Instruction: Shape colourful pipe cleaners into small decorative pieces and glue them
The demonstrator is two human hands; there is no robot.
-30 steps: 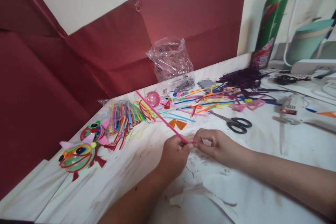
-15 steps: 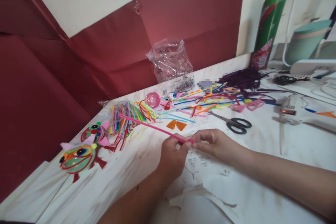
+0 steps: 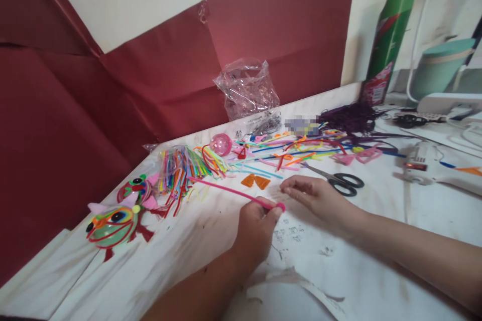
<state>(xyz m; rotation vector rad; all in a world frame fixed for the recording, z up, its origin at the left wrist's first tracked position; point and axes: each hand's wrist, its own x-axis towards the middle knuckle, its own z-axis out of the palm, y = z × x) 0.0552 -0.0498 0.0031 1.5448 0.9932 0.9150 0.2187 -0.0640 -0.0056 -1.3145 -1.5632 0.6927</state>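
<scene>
My left hand (image 3: 256, 225) pinches the near end of a long pink pipe cleaner (image 3: 226, 189). Its free end points left, low over the white table (image 3: 376, 241), towards a pile of cut coloured pieces (image 3: 184, 166). A small curl shows at the pinched end by my thumb. My right hand (image 3: 316, 195) rests on the table just right of that end, apart from it, fingers loosely stretched and holding nothing. Black-handled scissors (image 3: 341, 180) lie just beyond my right hand.
Two ball-shaped fish crafts (image 3: 113, 220) sit at the table's left edge. Loose pipe cleaners (image 3: 297, 145), a pink ball (image 3: 220, 143) and purple yarn (image 3: 350, 116) lie across the back. A glue gun (image 3: 433, 171), a plastic bag (image 3: 246, 88) and a green can (image 3: 387, 40) stand farther off.
The pipe cleaner's free end swung down and left. My right hand let go of its near end and moved away to the right, opening; my left hand kept its pinch.
</scene>
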